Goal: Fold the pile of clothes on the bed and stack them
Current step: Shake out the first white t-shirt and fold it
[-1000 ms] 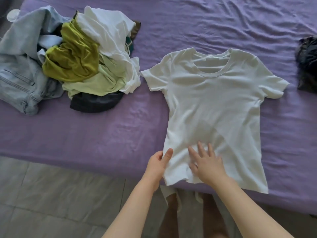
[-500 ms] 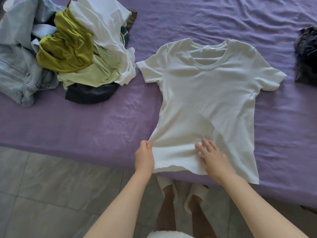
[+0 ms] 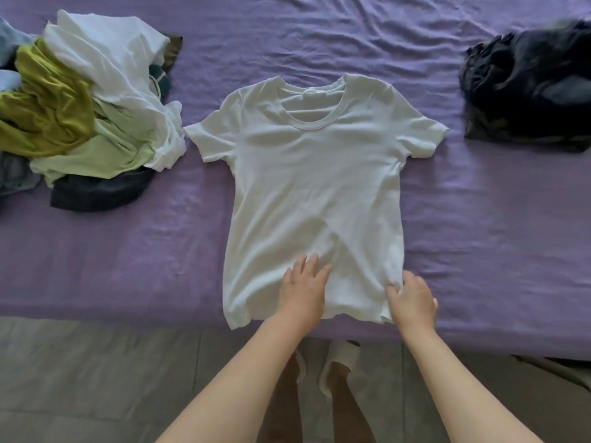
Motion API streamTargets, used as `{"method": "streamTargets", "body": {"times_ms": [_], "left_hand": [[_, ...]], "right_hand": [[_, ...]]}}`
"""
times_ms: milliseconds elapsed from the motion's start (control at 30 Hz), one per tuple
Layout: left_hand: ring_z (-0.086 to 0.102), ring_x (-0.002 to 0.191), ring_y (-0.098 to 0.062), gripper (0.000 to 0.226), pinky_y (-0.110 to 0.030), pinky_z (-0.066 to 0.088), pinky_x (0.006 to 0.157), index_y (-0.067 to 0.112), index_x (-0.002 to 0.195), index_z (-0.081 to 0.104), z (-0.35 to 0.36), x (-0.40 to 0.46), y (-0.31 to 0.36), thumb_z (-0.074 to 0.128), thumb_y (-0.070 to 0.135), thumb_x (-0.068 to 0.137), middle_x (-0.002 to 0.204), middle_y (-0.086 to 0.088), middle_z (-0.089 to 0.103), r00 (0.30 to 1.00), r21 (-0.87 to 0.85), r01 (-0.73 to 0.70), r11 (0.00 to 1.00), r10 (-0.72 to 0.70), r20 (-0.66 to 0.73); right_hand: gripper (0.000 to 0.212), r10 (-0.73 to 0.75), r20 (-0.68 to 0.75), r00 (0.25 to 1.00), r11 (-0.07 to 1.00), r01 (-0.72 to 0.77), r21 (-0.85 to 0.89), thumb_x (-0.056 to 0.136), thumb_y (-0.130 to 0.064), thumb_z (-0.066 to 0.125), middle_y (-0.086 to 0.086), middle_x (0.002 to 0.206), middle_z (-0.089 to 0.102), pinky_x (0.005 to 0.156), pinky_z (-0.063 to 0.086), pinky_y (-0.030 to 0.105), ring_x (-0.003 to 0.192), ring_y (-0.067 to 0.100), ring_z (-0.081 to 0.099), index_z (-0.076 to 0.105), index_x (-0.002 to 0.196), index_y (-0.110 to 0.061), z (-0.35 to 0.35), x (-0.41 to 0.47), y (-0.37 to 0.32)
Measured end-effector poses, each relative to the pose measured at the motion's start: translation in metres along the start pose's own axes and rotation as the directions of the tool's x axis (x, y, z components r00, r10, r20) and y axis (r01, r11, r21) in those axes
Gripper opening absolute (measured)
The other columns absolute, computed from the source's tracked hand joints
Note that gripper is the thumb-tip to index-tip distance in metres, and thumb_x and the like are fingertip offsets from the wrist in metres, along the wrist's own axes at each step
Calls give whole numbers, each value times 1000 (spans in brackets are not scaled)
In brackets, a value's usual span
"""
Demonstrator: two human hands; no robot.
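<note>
Here a white T-shirt [image 3: 315, 193] lies spread flat, front up, in the middle of the bed [image 3: 479, 235] with its purple sheet, neck away from the person and hem at the near edge. The left hand [image 3: 303, 290] rests flat on the lower part of the shirt, fingers straight and a little spread. The right hand [image 3: 412, 302] pinches the shirt's lower right corner, its grip closed on the fabric. A pile of unfolded clothes [image 3: 83, 113] sits to the left, just beside the left sleeve. A dark garment [image 3: 527, 87] lies well apart on the right.
</note>
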State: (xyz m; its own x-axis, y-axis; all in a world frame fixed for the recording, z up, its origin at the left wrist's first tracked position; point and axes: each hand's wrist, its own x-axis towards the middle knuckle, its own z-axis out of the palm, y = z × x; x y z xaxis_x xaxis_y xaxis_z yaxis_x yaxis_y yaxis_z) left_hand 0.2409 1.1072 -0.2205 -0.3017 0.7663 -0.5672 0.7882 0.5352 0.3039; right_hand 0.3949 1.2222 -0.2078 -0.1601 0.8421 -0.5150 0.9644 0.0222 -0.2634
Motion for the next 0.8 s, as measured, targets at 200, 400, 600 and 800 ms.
{"method": "streamTargets", "body": {"times_ms": [200,400,600,800], "left_hand": [[-14,145,-35,61,-60,12,114,39,147,10,15,-2,26,44,37,97,160,-6,-15,973,75,11,997,-28,230],[11,145,-35,66,-63,10,110,24,147,29,4,-9,31,18,63,95,161,2,8,967,301,68,951,-137,216],[5,146,-30,42,-54,9,116,25,140,39,-2,-6,37,31,38,101,159,-3,11,992,219,19,975,-46,117],[-25,143,-32,61,-59,1,114,40,150,4,19,9,47,39,35,100,156,-4,-28,961,277,-153,949,78,264]], "right_hand": [[5,-149,-30,988,925,150,350,95,-14,45,4,79,52,58,33,37,72,27,49,43,91,-13,-17,-12,14],[22,-31,34,999,1000,31,3,97,-37,44,4,81,57,61,38,36,77,32,54,40,90,-16,-27,-13,51],[34,-237,69,969,970,240,-27,93,-28,53,10,116,58,78,41,38,105,30,53,44,122,-12,-24,8,37],[62,-307,103,946,952,305,35,94,-14,48,6,131,36,75,45,37,91,24,51,19,148,-24,-15,32,14]]}}
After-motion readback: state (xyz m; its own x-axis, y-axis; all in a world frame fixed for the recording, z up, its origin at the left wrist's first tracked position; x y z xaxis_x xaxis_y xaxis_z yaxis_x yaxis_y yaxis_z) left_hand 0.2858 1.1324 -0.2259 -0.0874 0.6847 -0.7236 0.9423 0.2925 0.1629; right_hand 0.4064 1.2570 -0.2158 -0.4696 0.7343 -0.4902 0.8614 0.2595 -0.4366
